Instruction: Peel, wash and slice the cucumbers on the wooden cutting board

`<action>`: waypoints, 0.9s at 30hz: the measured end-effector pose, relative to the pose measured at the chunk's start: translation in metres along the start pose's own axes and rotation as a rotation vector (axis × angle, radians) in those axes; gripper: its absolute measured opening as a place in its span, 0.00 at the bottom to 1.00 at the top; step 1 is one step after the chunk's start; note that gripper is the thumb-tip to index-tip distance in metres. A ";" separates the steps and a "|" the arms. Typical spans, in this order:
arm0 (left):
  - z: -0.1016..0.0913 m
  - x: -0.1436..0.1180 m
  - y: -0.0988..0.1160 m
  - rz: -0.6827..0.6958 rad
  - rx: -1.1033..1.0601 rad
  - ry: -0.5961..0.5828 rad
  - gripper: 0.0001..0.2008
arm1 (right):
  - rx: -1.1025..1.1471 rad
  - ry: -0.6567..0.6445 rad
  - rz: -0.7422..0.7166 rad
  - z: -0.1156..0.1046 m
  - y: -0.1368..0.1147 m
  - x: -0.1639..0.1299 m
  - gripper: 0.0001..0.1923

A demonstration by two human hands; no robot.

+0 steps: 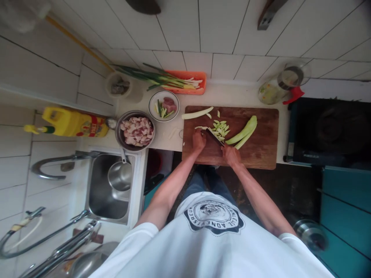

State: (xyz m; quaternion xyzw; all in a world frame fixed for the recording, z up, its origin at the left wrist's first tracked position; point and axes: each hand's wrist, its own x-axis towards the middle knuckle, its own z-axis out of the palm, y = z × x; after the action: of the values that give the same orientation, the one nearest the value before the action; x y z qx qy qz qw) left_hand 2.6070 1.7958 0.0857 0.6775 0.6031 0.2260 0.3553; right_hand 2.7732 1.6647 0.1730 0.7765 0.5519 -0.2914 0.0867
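Note:
A wooden cutting board lies across the counter in front of me. My right hand is wrapped round the handle of a kitchen knife, its blade slanting over the board toward the left. Beside the blade, my left hand has curled fingers pressing on a pale green vegetable strip, mostly hidden by the hand. Small slanted vegetable slices are heaped just beyond the knife. Long peeled vegetable pieces rest on the right, and another pale strip lies at the board's far left.
Left of the board are a pot of cut raw meat, a plate with meat and scallion, and an orange basket with scallions. Further left are a yellow oil jug and a sink. Rightward stand a glass jug and a stove.

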 end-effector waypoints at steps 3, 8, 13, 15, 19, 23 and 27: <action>0.022 0.019 0.019 0.054 -0.056 -0.008 0.18 | 0.042 0.064 0.063 0.002 0.004 0.000 0.22; 0.025 0.024 0.031 0.123 -0.033 0.005 0.15 | 0.135 0.158 0.098 0.005 0.013 -0.003 0.23; -0.012 0.024 0.010 0.057 0.101 0.177 0.16 | 0.226 0.174 0.094 0.015 0.019 -0.019 0.23; -0.013 0.031 0.007 0.031 0.100 0.131 0.14 | 0.279 0.163 0.086 0.024 0.019 -0.028 0.22; 0.013 0.040 0.025 0.086 0.029 -0.027 0.13 | 0.367 0.144 0.100 0.046 0.020 -0.043 0.21; 0.013 0.045 0.039 0.149 0.052 -0.065 0.15 | 0.407 0.129 0.117 0.064 0.023 -0.058 0.21; -0.036 0.077 0.027 0.254 0.211 0.004 0.16 | 0.410 0.152 0.087 0.076 0.027 -0.070 0.21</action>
State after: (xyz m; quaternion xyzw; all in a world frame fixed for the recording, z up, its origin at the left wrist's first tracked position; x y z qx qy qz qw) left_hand 2.6112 1.8779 0.1194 0.7815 0.5336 0.2059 0.2492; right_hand 2.7546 1.5634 0.1447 0.8207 0.4518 -0.3344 -0.1023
